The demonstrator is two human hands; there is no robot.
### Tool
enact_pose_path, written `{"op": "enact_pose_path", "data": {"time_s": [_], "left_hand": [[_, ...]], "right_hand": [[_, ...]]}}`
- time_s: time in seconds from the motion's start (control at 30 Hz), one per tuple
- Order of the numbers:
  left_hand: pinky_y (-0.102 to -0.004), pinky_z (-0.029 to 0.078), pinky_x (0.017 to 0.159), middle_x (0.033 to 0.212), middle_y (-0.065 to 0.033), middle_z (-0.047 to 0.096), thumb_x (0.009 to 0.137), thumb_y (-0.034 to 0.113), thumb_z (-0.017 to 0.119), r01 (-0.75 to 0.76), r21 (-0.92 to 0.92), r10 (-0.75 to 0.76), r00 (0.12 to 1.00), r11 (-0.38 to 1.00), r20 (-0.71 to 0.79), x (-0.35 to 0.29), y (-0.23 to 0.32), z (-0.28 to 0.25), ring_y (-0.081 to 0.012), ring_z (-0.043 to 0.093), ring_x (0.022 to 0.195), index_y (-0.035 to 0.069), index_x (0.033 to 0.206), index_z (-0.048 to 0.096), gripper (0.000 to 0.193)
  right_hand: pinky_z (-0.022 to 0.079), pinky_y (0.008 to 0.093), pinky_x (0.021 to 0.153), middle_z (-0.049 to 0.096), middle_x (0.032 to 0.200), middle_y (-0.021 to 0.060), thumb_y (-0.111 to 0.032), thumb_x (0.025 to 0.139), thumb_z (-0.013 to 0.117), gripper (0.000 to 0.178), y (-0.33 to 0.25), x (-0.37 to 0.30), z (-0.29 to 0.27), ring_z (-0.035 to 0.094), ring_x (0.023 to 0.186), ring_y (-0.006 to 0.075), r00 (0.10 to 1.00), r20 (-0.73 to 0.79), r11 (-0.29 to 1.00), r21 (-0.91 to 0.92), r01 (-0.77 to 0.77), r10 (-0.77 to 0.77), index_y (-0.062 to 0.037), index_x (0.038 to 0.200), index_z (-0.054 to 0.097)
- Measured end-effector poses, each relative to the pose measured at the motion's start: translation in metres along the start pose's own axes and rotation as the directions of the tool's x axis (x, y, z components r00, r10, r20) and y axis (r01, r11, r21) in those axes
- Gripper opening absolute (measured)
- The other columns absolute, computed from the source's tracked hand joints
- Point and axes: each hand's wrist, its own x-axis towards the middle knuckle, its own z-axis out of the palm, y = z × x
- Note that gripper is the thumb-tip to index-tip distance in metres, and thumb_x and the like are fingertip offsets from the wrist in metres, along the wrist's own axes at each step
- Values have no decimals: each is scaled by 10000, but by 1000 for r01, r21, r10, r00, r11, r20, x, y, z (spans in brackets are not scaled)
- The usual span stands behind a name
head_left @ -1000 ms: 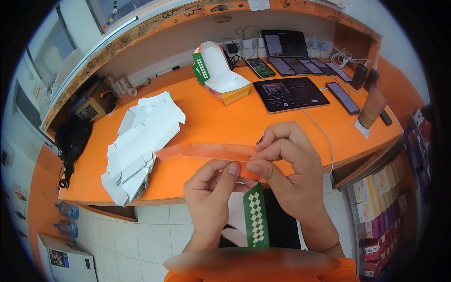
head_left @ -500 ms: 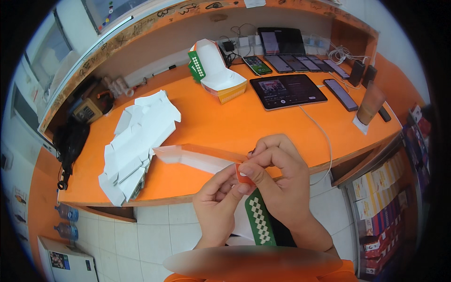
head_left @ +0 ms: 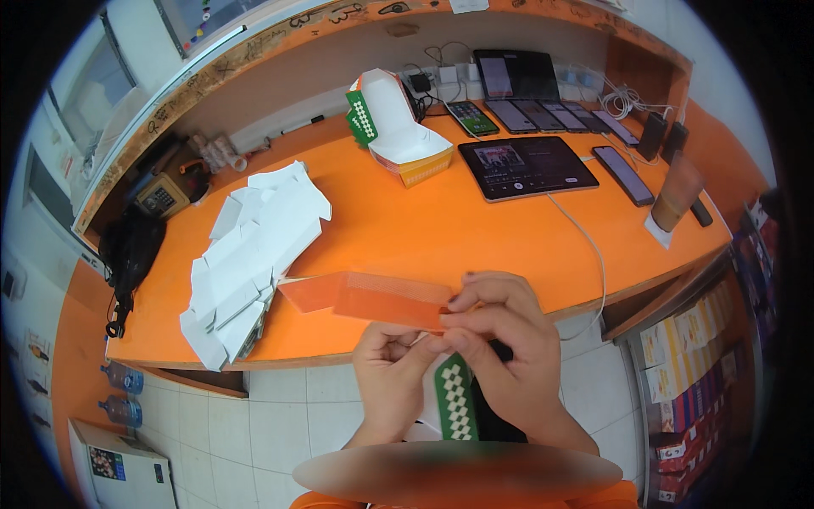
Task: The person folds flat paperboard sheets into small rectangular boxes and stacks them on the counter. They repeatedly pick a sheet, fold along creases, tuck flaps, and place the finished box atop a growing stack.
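Both hands hold a partly folded cardboard box (head_left: pixel 386 299) over the front edge of the orange counter. Its orange side panel points left toward the stack, and its green flap with white diamonds (head_left: pixel 456 403) hangs toward me. My left hand (head_left: pixel 392 373) pinches the near fold with thumb and curled fingers. My right hand (head_left: pixel 504 348) grips the panel's right end, thumb close to the left thumb. Left of them lies a stack of flat white box blanks (head_left: pixel 254 246). An assembled box (head_left: pixel 411 148) stands with its lid up at the back of the counter.
A tablet (head_left: pixel 527 168) lies right of the assembled box, its white cable running to the front edge. Several phones (head_left: pixel 623 176), chargers and a brown drink cup (head_left: pixel 678 197) fill the right side. A black bag (head_left: pixel 131 254) hangs at the left end; shelves of packages (head_left: pixel 691 356) stand lower right.
The orange panel has tipped so its outer face now shows instead of its white inside. The small red tab between my fingertips is no longer visible, and my right hand has shifted slightly lower.
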Motion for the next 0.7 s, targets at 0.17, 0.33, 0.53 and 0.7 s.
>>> {"op": "enact_pose_path", "data": {"time_s": [0.17,0.33,0.53,0.7], "left_hand": [[-272,538,801,1038,-84,693,790,-53,743,-12,88,-4,983,996,182,2,-2,-11,-162,664,928,-10,1114,627,348],[-301,532,829,1029,-72,676,802,-59,693,-18,69,8,989,997,145,7,15,-10,-170,658,925,-7,1170,598,384],[-251,509,801,1006,-95,671,888,-17,602,-87,33,82,989,996,127,19,59,-2,-138,643,905,-38,1193,533,313],[-204,481,720,986,-100,669,945,-11,538,-147,379,103,986,914,134,8,58,12,-106,632,806,-54,1178,529,237]], "right_hand": [[459,371,965,530,1249,156,29,801,696,156,11,-2,-17,535,1183,274,977,200,896,417,-154,75,-7,948,657],[424,398,1010,436,1390,169,27,747,702,490,13,-7,-15,468,1258,287,943,247,764,557,-326,223,-32,1217,580],[432,416,946,458,1350,165,10,690,695,639,-5,-6,-23,483,1194,332,910,415,982,-172,75,4,-37,1304,525],[468,383,874,542,1279,141,-33,729,742,482,-4,-4,1,561,1070,314,983,158,964,-235,126,-90,-18,1190,602]]}}
